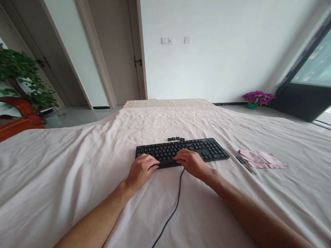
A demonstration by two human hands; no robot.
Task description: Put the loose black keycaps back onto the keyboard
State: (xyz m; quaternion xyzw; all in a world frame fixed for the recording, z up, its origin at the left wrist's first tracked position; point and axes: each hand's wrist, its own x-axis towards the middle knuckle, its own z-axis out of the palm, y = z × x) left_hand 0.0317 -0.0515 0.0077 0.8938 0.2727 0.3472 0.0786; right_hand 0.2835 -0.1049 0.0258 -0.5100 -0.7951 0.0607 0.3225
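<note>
A black keyboard (167, 152) lies flat on a pale pink bedsheet-like cloth, its cable (175, 208) running from the front edge toward me. My left hand (141, 170) rests at its front left, fingers bent together over the front edge with the thumb along it. On the front edge right of the space bar, my right hand (192, 161) has its fingers closed against the keyboard; anything small under the fingertips is hidden. Just behind the keyboard, several loose black keycaps (177, 138) stand in a short row.
To the right lie a folded pink cloth (263, 159), a small dark object (240, 159) and a thin metal tool (249, 168). Purple flowers (258, 97) stand on the floor by the wall. A red wooden chair (18, 117) and a leafy plant (15, 69) are at the left.
</note>
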